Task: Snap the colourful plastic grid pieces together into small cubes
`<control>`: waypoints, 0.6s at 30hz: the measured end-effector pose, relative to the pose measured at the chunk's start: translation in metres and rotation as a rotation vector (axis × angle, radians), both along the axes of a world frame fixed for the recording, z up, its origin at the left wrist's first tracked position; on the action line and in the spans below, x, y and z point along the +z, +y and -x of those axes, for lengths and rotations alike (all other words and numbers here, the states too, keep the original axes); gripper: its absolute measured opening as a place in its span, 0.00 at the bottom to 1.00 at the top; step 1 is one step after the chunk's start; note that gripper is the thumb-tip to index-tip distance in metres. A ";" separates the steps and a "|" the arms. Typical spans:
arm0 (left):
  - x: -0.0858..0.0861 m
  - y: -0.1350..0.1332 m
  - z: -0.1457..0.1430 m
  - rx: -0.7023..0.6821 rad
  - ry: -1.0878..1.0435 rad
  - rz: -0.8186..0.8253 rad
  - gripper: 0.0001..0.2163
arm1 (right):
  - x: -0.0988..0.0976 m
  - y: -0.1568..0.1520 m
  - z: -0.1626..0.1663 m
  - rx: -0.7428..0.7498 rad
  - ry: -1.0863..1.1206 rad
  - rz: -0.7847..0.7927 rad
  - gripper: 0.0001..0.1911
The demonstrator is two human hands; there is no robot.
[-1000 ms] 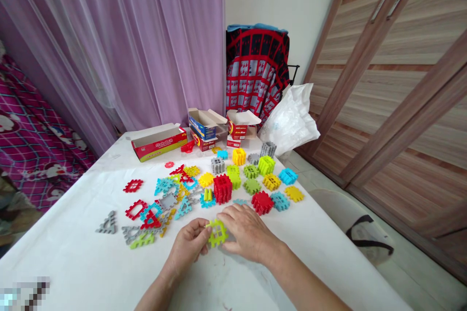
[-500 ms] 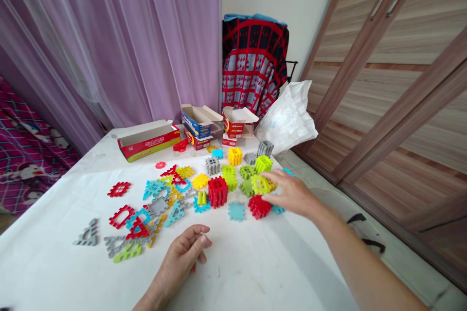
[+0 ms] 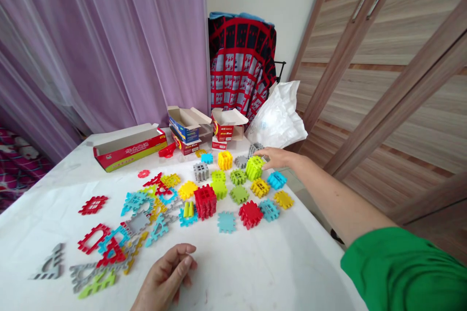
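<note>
My right hand (image 3: 279,157) reaches to the far right of the table, beside a lime-green stack of toothed plastic tiles (image 3: 254,168). Its fingers and thumb close on what looks like a grey tile (image 3: 265,158) by the grey stack (image 3: 254,149); fingers partly cover that stack. Near the front edge, my left hand (image 3: 168,274) rests loosely curled on the white cloth, fingers apart, with nothing in it. Ahead of it stand a red stack (image 3: 206,201), a pale blue tile (image 3: 226,222) and another red stack (image 3: 250,214).
Loose red, blue, grey and yellow tiles lie jumbled on the left, with a red window tile (image 3: 94,205) apart from them. Open cardboard boxes, one long and red (image 3: 134,151), line the back. A white bag (image 3: 279,116) stands at the back right, near a wooden wardrobe (image 3: 350,106).
My right hand has moved farther back, from the lime tile it held to the grey stack. A yellow tile stack and blue tiles have come into view. The view has shifted right.
</note>
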State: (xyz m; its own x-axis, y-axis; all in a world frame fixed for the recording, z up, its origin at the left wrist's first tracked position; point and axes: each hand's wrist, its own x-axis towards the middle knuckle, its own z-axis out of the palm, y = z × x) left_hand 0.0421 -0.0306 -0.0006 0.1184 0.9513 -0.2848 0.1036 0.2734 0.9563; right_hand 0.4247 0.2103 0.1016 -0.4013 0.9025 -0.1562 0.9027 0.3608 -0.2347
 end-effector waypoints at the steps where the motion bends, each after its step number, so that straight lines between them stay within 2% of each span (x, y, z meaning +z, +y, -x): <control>1: -0.001 0.000 0.000 0.001 0.003 0.000 0.28 | -0.002 0.002 -0.001 0.000 0.006 0.019 0.35; 13: 0.009 -0.002 -0.004 0.073 -0.009 0.061 0.28 | -0.001 0.008 0.001 0.026 -0.025 0.051 0.36; 18: 0.009 -0.001 -0.004 0.073 -0.008 0.072 0.29 | 0.002 0.005 0.003 0.028 -0.073 0.053 0.41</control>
State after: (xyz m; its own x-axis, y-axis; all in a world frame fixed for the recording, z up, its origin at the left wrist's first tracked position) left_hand 0.0459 -0.0313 0.0081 0.0523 0.9347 -0.3517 0.0738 0.3476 0.9348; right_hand 0.4221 0.2150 0.1036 -0.4121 0.8807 -0.2334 0.9077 0.3747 -0.1887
